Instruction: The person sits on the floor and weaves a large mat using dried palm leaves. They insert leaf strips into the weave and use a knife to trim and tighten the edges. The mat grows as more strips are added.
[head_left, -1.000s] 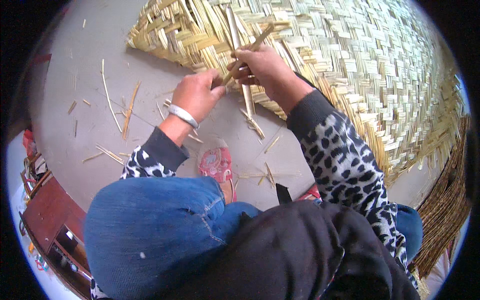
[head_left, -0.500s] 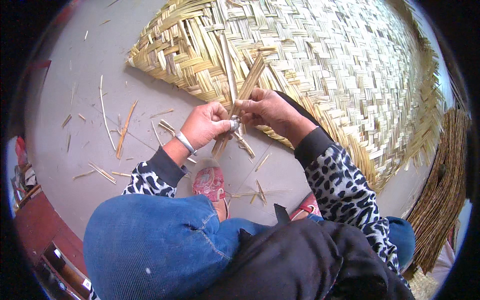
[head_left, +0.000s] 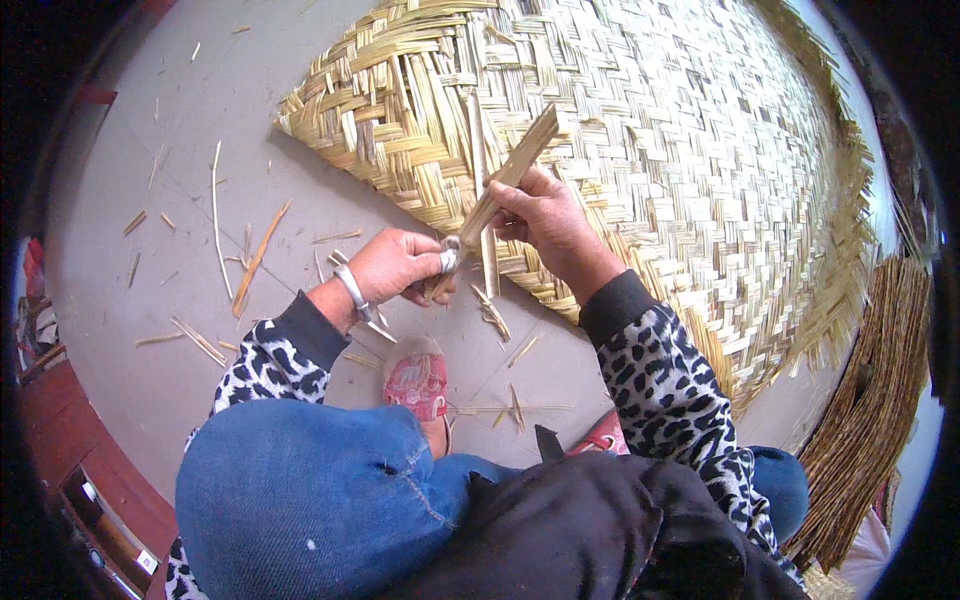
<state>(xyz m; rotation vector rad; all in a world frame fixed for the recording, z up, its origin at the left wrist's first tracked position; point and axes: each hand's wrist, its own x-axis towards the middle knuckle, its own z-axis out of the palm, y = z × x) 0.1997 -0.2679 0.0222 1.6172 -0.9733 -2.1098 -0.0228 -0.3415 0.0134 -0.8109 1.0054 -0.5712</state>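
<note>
My left hand is closed on the lower end of a flat, dry reed strip. A pale wrapping covers part of its thumb or finger, and a silver bangle is on the wrist. My right hand pinches the same strip higher up, thumb on top. The strip slants up to the right, across the edge of a large woven reed mat. Close beside it, a narrower pale strip runs over the mat and past its edge. My left fingertips are partly hidden.
Reed scraps and a long thin sliver litter the grey floor. A bundle of brown stalks stands at the right. My red shoe is below my left hand, and reddish furniture is at lower left.
The reed strip now tilts further to the right. My left hand has shifted slightly down and left, and the gap between my hands has widened. The whole view has shifted a little.
</note>
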